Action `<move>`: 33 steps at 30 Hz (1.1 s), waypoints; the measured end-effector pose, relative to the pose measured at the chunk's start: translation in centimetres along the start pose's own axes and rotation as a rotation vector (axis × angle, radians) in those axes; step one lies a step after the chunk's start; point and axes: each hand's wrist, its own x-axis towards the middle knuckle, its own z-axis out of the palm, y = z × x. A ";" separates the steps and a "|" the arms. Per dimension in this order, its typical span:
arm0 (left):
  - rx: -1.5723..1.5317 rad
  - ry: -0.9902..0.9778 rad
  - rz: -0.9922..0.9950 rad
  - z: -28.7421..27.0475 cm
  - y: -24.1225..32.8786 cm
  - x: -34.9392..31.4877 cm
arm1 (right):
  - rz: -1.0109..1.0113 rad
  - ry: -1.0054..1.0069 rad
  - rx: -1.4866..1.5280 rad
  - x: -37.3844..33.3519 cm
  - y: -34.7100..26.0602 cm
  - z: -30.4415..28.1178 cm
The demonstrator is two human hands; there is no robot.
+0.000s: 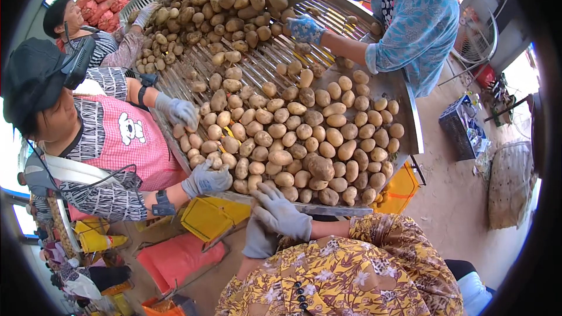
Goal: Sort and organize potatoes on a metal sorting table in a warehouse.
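Dozens of tan, oval potatoes (304, 140) lie heaped on the slatted metal sorting tabletop (410, 120), thickest toward its far end and spread one layer deep at the near edge. At that near edge the person's right hand (283, 213), in a grey knit glove, rests with its fingers (264, 192) spread and loosely curled, touching the nearest potatoes but closed round none. The left hand (257, 240), also grey-gloved, hangs just below the edge, fingers pointing down and holding nothing. Along the left edge a co-worker in a pink checked apron (132, 143) has two gloved hands among the potatoes. At the right edge another in a blue patterned shirt (410, 17) reaches in. Yellow crates (208, 217) sit under the near edge.
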 end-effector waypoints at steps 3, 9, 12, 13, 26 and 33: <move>-1.351 0.210 -0.732 -7.0 -7.8 -4.0 | 0.006 -0.199 0.157 0.7 -1.2 0.0; -1.026 0.637 -0.649 -17.1 -13.5 -7.4 | -0.145 0.107 -0.334 -2.2 2.7 -2.3; -0.598 1.016 -0.657 -17.7 -12.4 -6.9 | -0.106 0.192 -0.635 -3.4 3.8 -3.4; -0.314 0.901 -0.424 -16.9 -13.0 -6.7 | -0.098 0.197 -0.640 -3.7 3.9 -3.1; 0.984 -0.123 -0.048 -12.3 -8.6 11.1 | 0.014 0.180 -0.733 -5.1 4.9 -1.0; -0.399 0.244 -0.379 -16.4 -10.5 9.4 | 0.014 0.188 -0.745 -5.5 5.5 -1.2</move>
